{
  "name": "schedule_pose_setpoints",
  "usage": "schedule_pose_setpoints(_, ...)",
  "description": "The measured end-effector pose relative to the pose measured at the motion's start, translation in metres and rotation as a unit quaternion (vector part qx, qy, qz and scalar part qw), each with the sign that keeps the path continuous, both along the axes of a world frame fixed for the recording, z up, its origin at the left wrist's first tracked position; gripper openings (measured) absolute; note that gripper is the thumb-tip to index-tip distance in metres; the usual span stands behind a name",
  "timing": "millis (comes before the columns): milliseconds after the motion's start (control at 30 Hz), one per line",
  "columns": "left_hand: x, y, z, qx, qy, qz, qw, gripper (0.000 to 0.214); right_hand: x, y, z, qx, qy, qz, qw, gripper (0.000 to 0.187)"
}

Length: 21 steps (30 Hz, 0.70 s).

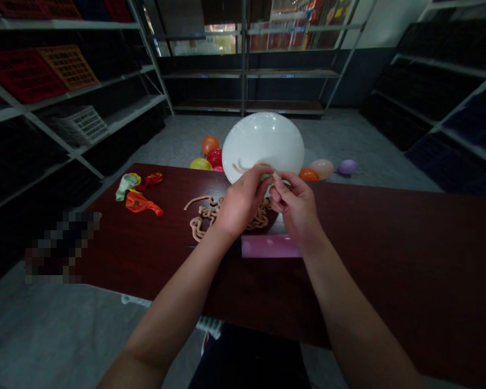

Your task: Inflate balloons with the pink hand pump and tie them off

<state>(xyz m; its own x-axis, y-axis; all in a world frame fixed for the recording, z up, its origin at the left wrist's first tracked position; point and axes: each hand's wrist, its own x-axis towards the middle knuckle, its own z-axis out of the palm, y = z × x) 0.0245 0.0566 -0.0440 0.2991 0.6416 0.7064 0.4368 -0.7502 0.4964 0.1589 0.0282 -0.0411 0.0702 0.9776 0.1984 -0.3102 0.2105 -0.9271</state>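
A big inflated white balloon (pixel 263 140) stands just beyond my fingers, over the table's far edge. My left hand (pixel 243 200) is closed, its fingertips around a pale greenish bit that looks like the balloon's neck, mostly hidden. Fingertip to fingertip with it, my right hand (pixel 295 202) pinches a small beige piece (pixel 276 177) that looks like cord. A thin pinkish-beige strand shows above my left hand against the balloon. Below my hands lies a tangled heap of beige cord (pixel 259 216), partly covered by my left hand. Nearer me rests a pink balloon pump (pixel 269 246), its right end behind my right wrist.
Limp balloons, orange (pixel 141 203) and pale green (pixel 127 185) among them, lie on the dark table (pixel 389 259) at left. A blurred-out item sits at its left edge. Several small inflated balloons, one purple (pixel 347 167), are on the floor beyond. Shelves with crates (pixel 67 66) stand around.
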Motion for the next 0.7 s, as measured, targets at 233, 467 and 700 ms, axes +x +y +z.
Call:
schedule_pose_setpoints(233, 0.003, -0.005, 0.006, 0.033, 0.032, 0.034, 0.998, 0.018, -0.001, 0.003, -0.004, 0.063, -0.075, -0.067, 0.993, 0.033)
schedule_pose_setpoints(467, 0.003, -0.006, 0.013, -0.054, -0.018, 0.002, 0.998, 0.007, 0.012, 0.006, -0.006, 0.159, -0.236, -0.098, 0.954, 0.023)
schedule_pose_setpoints(700, -0.01, -0.008, 0.02, -0.128, 0.037, -0.102, 0.986, 0.007, 0.023, 0.005, -0.007, 0.195, -0.381, -0.157, 0.89, 0.016)
